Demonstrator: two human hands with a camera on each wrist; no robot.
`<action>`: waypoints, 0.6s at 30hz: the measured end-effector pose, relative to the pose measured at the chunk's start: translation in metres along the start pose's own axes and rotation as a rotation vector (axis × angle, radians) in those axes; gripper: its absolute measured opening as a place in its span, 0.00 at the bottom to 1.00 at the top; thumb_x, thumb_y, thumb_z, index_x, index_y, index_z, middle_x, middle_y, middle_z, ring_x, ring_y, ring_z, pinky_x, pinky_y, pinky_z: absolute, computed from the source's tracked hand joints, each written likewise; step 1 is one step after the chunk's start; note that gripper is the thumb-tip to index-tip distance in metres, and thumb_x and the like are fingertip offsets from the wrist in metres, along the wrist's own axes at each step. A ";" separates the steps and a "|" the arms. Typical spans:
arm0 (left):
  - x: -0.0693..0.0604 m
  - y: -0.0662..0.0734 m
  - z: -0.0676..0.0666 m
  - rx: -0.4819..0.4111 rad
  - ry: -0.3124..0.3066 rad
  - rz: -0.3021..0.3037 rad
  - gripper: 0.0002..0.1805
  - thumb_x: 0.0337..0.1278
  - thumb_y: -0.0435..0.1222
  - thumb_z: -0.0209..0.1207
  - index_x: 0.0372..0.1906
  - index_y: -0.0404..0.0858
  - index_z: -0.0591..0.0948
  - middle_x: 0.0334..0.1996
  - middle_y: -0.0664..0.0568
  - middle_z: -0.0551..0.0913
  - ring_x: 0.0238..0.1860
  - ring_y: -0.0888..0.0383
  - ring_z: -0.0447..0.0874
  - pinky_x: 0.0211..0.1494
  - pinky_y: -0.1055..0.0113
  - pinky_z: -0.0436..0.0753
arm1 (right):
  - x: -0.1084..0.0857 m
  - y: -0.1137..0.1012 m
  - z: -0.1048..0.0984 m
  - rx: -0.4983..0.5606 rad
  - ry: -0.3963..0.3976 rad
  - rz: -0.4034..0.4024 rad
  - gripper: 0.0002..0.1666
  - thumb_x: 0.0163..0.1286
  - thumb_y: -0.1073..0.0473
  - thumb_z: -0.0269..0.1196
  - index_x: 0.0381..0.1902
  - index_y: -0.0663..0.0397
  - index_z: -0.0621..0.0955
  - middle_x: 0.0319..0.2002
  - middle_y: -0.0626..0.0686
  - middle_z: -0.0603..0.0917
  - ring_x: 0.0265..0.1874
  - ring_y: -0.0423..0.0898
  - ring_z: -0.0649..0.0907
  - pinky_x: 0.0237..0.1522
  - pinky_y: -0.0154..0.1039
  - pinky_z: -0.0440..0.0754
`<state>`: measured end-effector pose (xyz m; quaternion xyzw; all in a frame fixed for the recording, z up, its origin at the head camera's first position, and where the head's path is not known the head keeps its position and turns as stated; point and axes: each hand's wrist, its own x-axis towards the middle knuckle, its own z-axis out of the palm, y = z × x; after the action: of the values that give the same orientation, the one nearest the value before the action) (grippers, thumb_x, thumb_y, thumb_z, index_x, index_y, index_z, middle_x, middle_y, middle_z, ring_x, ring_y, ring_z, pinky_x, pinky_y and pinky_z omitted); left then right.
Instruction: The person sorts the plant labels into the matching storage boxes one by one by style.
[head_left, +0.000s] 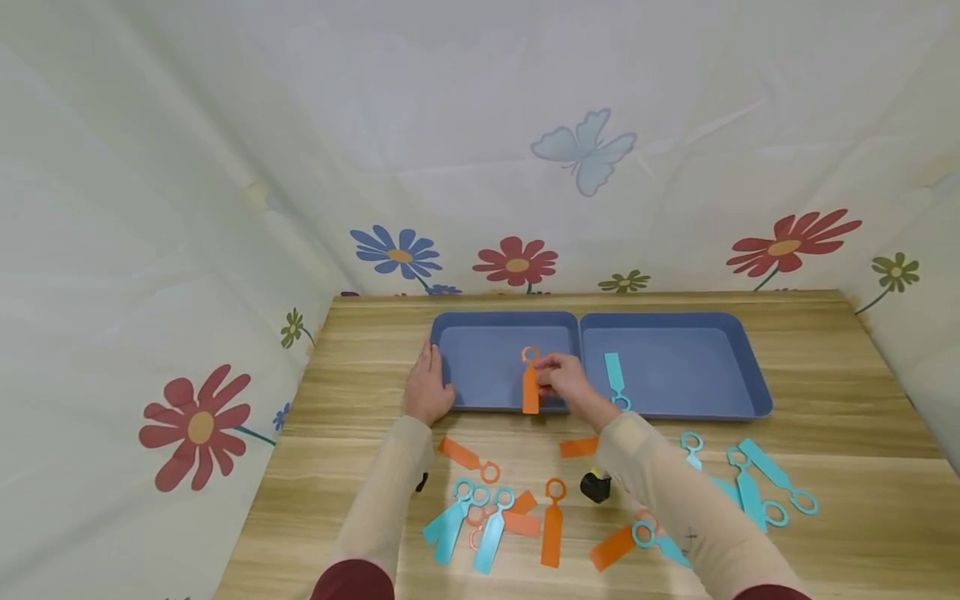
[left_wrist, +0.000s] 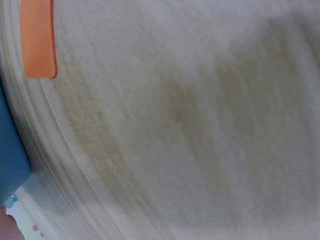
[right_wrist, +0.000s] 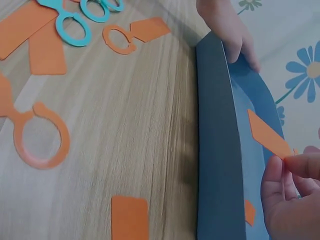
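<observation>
Over the left blue tray, my right hand pinches an orange ring-ended tag between thumb and fingers. The right wrist view shows the tag's flat end held above the tray's inside. My left hand rests against the tray's left side, with fingers along the rim. Inside the tray, a small orange piece shows below the right hand, mostly hidden. One teal tag lies in the right blue tray.
In front of the trays, orange tags and teal tags lie scattered, several overlapping. More teal tags lie at the right, partly behind my right sleeve. A small black object sits among them. A patterned cloth hangs behind the table.
</observation>
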<state>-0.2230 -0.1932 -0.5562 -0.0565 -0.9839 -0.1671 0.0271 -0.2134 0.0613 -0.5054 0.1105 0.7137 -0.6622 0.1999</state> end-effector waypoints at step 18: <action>0.000 0.000 0.001 0.013 -0.003 -0.005 0.40 0.43 0.36 0.47 0.66 0.27 0.51 0.68 0.38 0.48 0.68 0.46 0.49 0.68 0.56 0.55 | 0.018 0.014 0.012 0.146 0.231 -0.015 0.10 0.52 0.76 0.54 0.35 0.68 0.74 0.29 0.53 0.75 0.19 0.41 0.76 0.28 0.35 0.81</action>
<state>-0.2234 -0.1929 -0.5570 -0.0540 -0.9852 -0.1606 0.0258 -0.2216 0.0486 -0.5264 0.1950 0.6828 -0.6965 0.1027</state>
